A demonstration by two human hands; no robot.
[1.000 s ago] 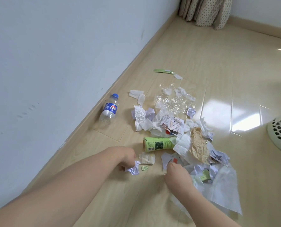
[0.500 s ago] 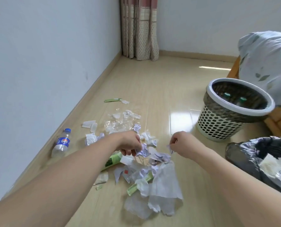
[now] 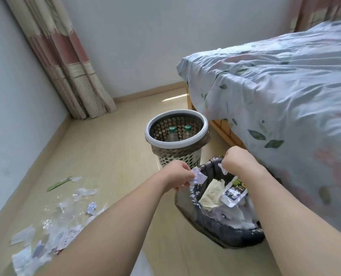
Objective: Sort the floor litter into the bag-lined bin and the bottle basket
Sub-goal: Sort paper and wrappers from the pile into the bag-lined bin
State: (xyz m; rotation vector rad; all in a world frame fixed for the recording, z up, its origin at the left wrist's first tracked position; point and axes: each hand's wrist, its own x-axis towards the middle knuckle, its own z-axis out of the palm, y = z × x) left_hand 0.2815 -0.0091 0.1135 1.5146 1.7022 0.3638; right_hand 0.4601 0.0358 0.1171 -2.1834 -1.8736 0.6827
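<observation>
My left hand (image 3: 178, 175) pinches a crumpled pale paper scrap (image 3: 198, 178) at the near-left rim of the bag-lined bin (image 3: 193, 211). My right hand (image 3: 235, 159) hovers over the bin's far rim, fingers curled round a small white scrap (image 3: 224, 169). The bin holds paper, a beige wrapper and a printed pouch. Behind it stands the perforated bottle basket (image 3: 176, 145) with two green-capped bottles (image 3: 180, 132) inside. Loose litter (image 3: 52, 232) of paper and clear plastic lies on the floor at lower left.
A bed (image 3: 285, 100) with a leaf-print cover overhangs the right side, close to the bin. A curtain (image 3: 66, 62) hangs in the far corner. A green strip (image 3: 58, 184) lies near the left wall. Bare wooden floor runs between litter and basket.
The view has swung right from the litter pile to the bin. Both hands have lifted off the floor with their scraps and now hang over the black bag.
</observation>
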